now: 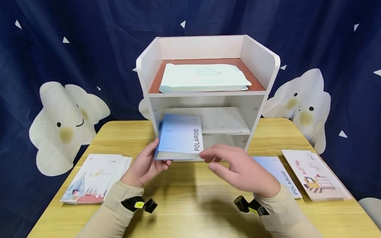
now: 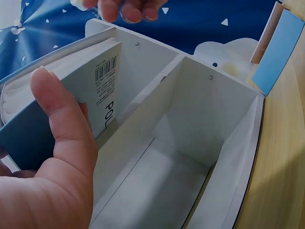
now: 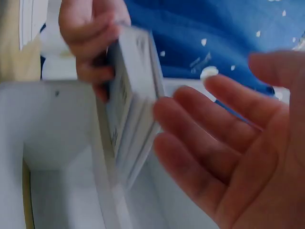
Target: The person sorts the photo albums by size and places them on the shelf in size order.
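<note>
The grip of the left hand is clamped on the left edge of a blue album, which is held face up at the left side of the shelf unit's middle compartment, its long axis pointed inward. Beyond its near right corner, the right hand is held with fingers loosely extended; whether the album is touched cannot be told.

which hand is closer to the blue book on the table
Right: the right hand partly covers the blue book in the head view; the left hand is well left of it, holding another blue book.
</note>
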Demonstrator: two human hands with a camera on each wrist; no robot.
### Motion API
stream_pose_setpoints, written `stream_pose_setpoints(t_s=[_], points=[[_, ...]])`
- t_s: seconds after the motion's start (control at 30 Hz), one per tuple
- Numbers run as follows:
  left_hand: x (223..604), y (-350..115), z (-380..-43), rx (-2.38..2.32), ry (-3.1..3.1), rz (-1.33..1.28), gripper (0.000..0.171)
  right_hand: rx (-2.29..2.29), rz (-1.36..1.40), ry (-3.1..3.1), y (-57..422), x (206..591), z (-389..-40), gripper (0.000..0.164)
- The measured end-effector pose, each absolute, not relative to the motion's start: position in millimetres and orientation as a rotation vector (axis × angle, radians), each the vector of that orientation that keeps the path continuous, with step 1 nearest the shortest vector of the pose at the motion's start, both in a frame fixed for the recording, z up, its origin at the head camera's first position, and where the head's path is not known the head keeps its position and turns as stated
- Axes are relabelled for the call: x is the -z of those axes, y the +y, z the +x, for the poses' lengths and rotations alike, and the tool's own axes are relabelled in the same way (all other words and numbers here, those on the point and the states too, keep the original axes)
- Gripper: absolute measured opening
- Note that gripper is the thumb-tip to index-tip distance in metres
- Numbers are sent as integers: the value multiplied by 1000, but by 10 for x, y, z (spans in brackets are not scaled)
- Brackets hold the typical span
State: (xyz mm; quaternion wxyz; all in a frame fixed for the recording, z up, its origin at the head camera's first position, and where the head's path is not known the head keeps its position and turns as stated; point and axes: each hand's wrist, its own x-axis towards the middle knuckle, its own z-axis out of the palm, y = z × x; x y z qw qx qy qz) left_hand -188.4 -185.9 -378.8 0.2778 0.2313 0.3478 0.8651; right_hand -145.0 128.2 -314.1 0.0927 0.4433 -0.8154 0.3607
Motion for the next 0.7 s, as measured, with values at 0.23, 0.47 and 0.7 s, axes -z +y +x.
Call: stream_pose_setpoints(t_s=[0.23,0.47,0.7], points=[[3778,-1869,-1876,-2324,955,607,49,-896,1452,-2457,1144,3232,-1417,36],[3787,-1900,-1903,-2307,973,649,47,-966,1366,-2444,1069,3317,-1457,39],[3785,-1902,-1922,-2222,1055,699,43,-1007,1262,-2451,996,3420,-1551,45]])
